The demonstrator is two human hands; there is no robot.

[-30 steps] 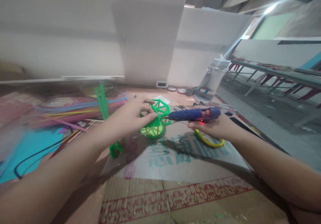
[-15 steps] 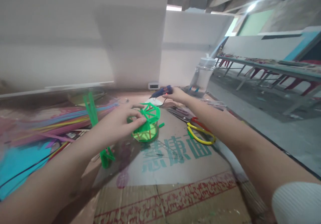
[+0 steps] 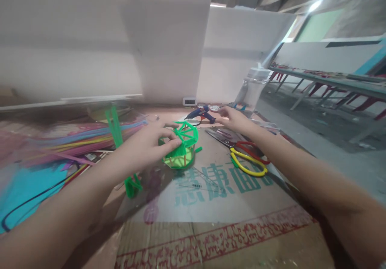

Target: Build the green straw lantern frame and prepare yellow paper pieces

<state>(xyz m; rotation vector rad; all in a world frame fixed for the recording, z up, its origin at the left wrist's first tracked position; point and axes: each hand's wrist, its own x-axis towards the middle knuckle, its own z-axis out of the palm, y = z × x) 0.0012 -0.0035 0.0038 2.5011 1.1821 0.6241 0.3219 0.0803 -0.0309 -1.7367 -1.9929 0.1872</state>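
Observation:
A small round craft model (image 3: pixel 187 142) with bright green strips, thin wooden posts and a light-green base stands on the cardboard. My left hand (image 3: pixel 161 140) is closed on its left side, thumb in front and fingers behind. A blue hot glue gun (image 3: pixel 201 113) rests at the back of the work surface, nozzle to the left, with a red light showing. Just right of its handle is my right hand (image 3: pixel 231 118), fingers parted and holding nothing. Scissors (image 3: pixel 249 162) with red and yellow handles lie below my right forearm, blades toward the back left.
Green strips (image 3: pixel 115 126) stand behind my left forearm, and coloured strips (image 3: pixel 81 142) lie at left by a blue sheet (image 3: pixel 27 196). A water bottle (image 3: pixel 255 88) stands back right, near a small digital display (image 3: pixel 189 101). A clear ruler (image 3: pixel 199 185) lies on the printed cardboard (image 3: pixel 217 228).
My right hand has let go of the glue gun and drawn back to the right. The glue gun now rests at the back. My left hand stays on the craft model. The view has shifted slightly.

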